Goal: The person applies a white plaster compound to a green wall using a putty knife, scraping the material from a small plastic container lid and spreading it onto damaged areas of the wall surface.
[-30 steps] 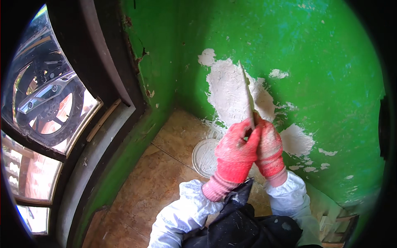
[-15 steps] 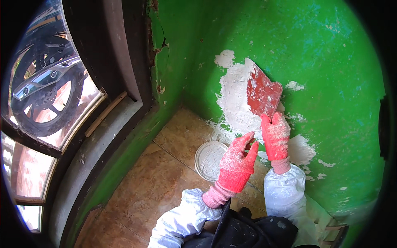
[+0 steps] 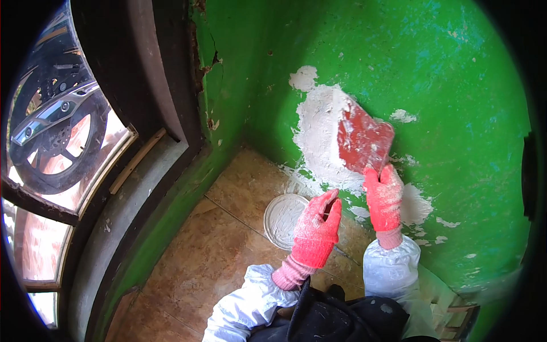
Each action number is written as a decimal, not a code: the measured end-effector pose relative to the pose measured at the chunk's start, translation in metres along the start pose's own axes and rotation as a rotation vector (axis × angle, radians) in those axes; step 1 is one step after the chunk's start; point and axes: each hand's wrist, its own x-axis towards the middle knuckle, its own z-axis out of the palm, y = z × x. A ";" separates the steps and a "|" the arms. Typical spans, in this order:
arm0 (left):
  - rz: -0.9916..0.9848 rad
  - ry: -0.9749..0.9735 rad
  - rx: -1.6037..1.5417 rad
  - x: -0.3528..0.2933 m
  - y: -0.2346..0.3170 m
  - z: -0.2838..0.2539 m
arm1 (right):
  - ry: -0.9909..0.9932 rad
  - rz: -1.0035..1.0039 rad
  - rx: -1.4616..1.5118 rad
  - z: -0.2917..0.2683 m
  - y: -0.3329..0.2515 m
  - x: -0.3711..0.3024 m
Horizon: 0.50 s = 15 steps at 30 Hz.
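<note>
A flat red putty scraper (image 3: 366, 139), smeared with white, lies against the green wall (image 3: 456, 142) over a patch of wet white putty (image 3: 316, 122). My right hand (image 3: 384, 196), in a pink-red glove dusted white, is closed on its lower end. Left of it, my left hand (image 3: 316, 231) in a matching glove hangs in front of a round, white-coated lid or tub top (image 3: 283, 221) on the floor. Its fingers and thumb are curled, tips close together; whatever lies between them, if anything, is hidden.
Brown tiles (image 3: 216, 245) cover the floor. To the left, a dark-framed window (image 3: 68, 211) shows a wheel (image 3: 60, 142) behind glass, and a wooden strip (image 3: 137, 162) rests on the grey sill. Cracked plaster (image 3: 213, 62) runs along the corner edge. My dark-clothed knees (image 3: 364, 313) are below.
The scraper has shifted slightly down and right across the putty, with my right hand lower. My left hand has drawn slightly left and down, its fingertips closer together. The view has shifted slightly.
</note>
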 end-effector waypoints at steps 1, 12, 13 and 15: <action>0.066 0.019 0.012 0.001 -0.009 0.002 | -0.029 0.054 0.050 0.005 0.006 0.001; 0.054 0.007 0.080 -0.009 -0.012 -0.003 | 0.109 -0.164 -0.261 0.006 0.030 -0.017; 0.066 0.034 0.072 -0.013 -0.011 -0.003 | 0.078 -0.060 -0.090 0.003 0.031 -0.026; 0.081 0.059 0.063 -0.014 -0.008 -0.003 | 0.048 0.043 0.080 0.003 0.030 -0.026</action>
